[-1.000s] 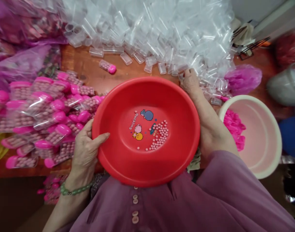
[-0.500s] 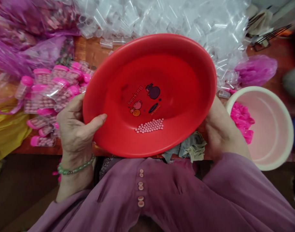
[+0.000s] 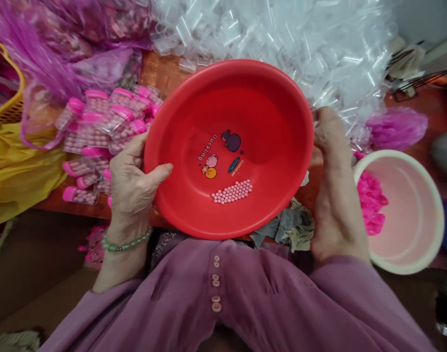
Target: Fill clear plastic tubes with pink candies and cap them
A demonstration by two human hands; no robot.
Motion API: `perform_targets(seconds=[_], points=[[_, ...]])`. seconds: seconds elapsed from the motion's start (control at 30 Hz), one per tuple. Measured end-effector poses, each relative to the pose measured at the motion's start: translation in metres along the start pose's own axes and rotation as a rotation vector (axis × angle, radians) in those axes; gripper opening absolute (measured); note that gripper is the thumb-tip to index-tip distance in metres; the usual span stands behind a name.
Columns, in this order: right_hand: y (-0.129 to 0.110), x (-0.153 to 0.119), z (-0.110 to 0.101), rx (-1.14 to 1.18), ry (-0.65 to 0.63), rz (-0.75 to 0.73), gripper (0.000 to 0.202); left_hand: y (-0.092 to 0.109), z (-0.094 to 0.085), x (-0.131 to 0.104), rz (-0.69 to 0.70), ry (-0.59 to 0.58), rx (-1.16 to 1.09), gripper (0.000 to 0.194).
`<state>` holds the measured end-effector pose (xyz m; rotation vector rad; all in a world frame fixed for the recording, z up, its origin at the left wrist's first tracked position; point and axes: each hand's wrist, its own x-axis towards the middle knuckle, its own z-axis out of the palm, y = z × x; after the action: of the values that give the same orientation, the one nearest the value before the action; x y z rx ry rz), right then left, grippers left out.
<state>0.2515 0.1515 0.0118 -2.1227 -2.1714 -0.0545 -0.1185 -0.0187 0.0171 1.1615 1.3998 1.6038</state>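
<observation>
A red plastic basin (image 3: 267, 117) with duckling pictures printed on its floor is tilted toward me. Pink beads (image 3: 232, 192) lie gathered in one layer on its near side. My left hand (image 3: 135, 171), with a green bead bracelet at the wrist, grips the left rim, thumb inside and fingers under the outside. At the right rim, my right hand (image 3: 331, 146) is closed against the edge, its fingertips partly hidden behind the basin. Left of the basin lie several clear jars (image 3: 95, 132) with pink lids, filled with pink beads.
Many clear empty jars (image 3: 282, 34) are heaped at the back. A white tub (image 3: 421, 220) with pink lids (image 3: 372, 203) stands at right. Purple bags (image 3: 58, 63), a yellow bag (image 3: 21, 171) and a yellow basket (image 3: 10, 110) are at left. Grey cloths (image 3: 292, 225) lie by the table edge.
The basin looks less tilted, and its right rim sits further left in view. My right hand has shifted up along that rim. The beads remain gathered on the near side.
</observation>
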Motion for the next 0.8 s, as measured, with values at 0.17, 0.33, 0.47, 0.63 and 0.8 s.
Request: perform_targets(seconds=[0.17,0.33,0.47,0.63,0.8], points=[[-0.012,-0.079,-0.051,0.433,0.363,-0.251,0.038,0.007,0.005,0.002,0.037,-0.047,0.051,0.054],[-0.071,-0.124,-0.05,0.082,-0.332,-0.752,0.032,0.018,0.014,0.003,0.121,-0.092,0.088,0.05],[-0.082,-0.109,-0.019,-0.217,-0.595,-0.774,0.018,0.025,0.02,0.0,0.127,-0.123,0.142,0.053],[-0.077,-0.093,0.005,-0.357,-0.64,-0.742,0.027,0.035,0.025,-0.003,0.171,-0.186,0.185,0.056],[-0.093,-0.095,0.012,-0.351,-0.744,-0.739,0.03,0.045,0.033,-0.004,0.129,-0.239,0.196,0.05]])
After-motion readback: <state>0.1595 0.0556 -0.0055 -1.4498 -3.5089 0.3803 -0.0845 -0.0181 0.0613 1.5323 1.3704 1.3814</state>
